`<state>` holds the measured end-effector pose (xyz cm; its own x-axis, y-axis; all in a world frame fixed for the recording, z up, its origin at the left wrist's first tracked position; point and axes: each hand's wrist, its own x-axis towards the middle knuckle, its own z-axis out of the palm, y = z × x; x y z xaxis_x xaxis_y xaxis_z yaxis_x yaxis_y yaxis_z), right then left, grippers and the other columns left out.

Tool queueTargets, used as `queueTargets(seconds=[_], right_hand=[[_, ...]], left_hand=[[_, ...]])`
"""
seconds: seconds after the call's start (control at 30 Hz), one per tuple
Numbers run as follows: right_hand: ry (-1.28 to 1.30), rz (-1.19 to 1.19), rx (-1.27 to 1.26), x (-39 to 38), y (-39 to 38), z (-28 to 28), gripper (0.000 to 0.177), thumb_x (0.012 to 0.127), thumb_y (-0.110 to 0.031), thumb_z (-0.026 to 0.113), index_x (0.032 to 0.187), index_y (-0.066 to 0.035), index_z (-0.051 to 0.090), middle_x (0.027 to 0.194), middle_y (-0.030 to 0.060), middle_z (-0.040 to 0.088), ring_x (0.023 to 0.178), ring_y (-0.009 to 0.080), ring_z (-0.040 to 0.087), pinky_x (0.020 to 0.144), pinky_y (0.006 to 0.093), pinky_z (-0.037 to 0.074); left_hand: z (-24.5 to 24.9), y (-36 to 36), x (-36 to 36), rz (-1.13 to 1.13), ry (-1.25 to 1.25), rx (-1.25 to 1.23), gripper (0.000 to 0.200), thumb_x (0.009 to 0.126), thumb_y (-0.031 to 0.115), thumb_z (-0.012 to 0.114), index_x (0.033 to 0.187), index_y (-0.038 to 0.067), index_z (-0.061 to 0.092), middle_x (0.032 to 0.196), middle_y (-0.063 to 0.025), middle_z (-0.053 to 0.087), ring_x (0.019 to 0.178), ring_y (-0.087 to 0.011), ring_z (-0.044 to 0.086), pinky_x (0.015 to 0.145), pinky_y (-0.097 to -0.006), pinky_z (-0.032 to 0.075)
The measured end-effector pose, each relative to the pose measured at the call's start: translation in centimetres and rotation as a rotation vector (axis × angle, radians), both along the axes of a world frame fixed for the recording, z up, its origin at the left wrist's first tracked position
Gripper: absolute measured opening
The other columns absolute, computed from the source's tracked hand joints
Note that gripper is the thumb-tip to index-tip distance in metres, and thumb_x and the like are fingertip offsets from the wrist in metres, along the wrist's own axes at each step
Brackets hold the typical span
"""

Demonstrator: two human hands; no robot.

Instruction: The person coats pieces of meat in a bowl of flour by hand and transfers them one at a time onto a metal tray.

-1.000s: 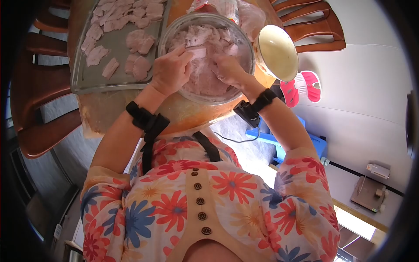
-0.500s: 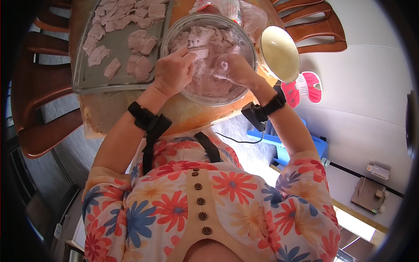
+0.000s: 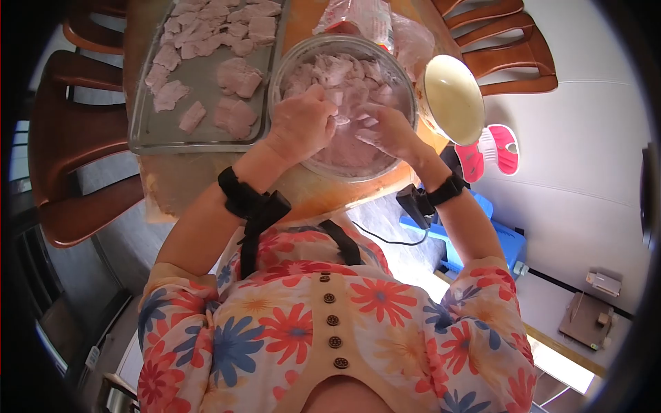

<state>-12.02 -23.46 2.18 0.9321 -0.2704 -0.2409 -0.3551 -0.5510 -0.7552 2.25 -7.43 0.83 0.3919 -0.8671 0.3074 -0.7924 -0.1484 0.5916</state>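
Note:
A round metal bowl (image 3: 277,86) holds flour-dusted pink meat pieces (image 3: 348,72), with powder around them. Over the bowl's left side, my left hand (image 3: 303,125) is closed, its thumb and fingertips pinched on a small pale piece of meat (image 3: 340,120), mostly hidden by the fingers. My right hand (image 3: 391,132) reaches in from the right, its powder-coated fingers apart and partly curled close to the left fingertips. Left of the bowl, a metal tray (image 3: 200,131) carries many flattened coated pieces, with two larger ones (image 3: 239,77) nearest the bowl.
A cream enamel basin (image 3: 453,100) leans at the bowl's right. Plastic bags (image 3: 365,19) lie behind the bowl. Wooden chairs (image 3: 89,144) stand along the left and the far right of the table. A pink and white object (image 3: 487,153) and a blue one (image 3: 506,244) are at the right.
My left hand has lowered toward the bowl's middle; the strip seen in its fingers earlier no longer shows plainly. My right fingers have spread from a curl. The whole view has shifted slightly.

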Motion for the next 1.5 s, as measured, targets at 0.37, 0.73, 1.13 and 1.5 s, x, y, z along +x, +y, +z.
queueTargets(seconds=[0.37,0.73,1.13,1.5], right_hand=[[0.063,0.039,-0.341,4.7,1.0,-0.1,0.025,0.078,-0.013,0.063,0.102,-0.009,0.063,0.106,0.0169,0.062,0.098,0.0345,0.059,0.081,0.0407,0.047],[0.137,0.078,-0.507,2.1,-2.1,-0.3,0.028,0.075,-0.030,0.068,0.086,-0.005,0.061,0.082,0.0161,0.064,0.081,0.0350,0.062,0.071,0.0417,0.047],[0.386,0.185,-0.571,0.5,2.3,-0.1,0.021,0.082,-0.027,0.055,0.095,-0.010,0.058,0.086,0.0146,0.063,0.085,0.0358,0.061,0.072,0.0457,0.047],[0.320,0.107,-0.711,1.4,1.6,0.2,0.034,0.074,-0.027,0.066,0.106,-0.016,0.060,0.098,0.0117,0.058,0.101,0.0334,0.056,0.079,0.0436,0.047]], left_hand=[[-0.7,5.2,15.2,0.534,0.282,-0.018,0.026,0.072,0.029,0.063,0.082,0.007,0.071,0.075,-0.0134,0.067,0.070,-0.0252,0.065,0.065,-0.0323,0.049],[-3.5,6.7,19.1,0.692,-0.060,0.244,0.031,0.072,0.028,0.061,0.096,0.010,0.070,0.078,-0.0145,0.067,0.079,-0.0294,0.065,0.072,-0.0372,0.049],[-0.3,1.0,1.2,0.032,-0.075,-0.282,0.015,0.073,0.005,0.061,0.087,0.011,0.064,0.080,-0.0051,0.057,0.068,-0.0257,0.059,0.057,-0.0342,0.049],[-1.8,0.9,0.9,0.051,-0.093,-0.246,0.015,0.072,0.005,0.062,0.086,0.010,0.063,0.077,-0.0038,0.056,0.069,-0.0239,0.060,0.056,-0.0337,0.049]])
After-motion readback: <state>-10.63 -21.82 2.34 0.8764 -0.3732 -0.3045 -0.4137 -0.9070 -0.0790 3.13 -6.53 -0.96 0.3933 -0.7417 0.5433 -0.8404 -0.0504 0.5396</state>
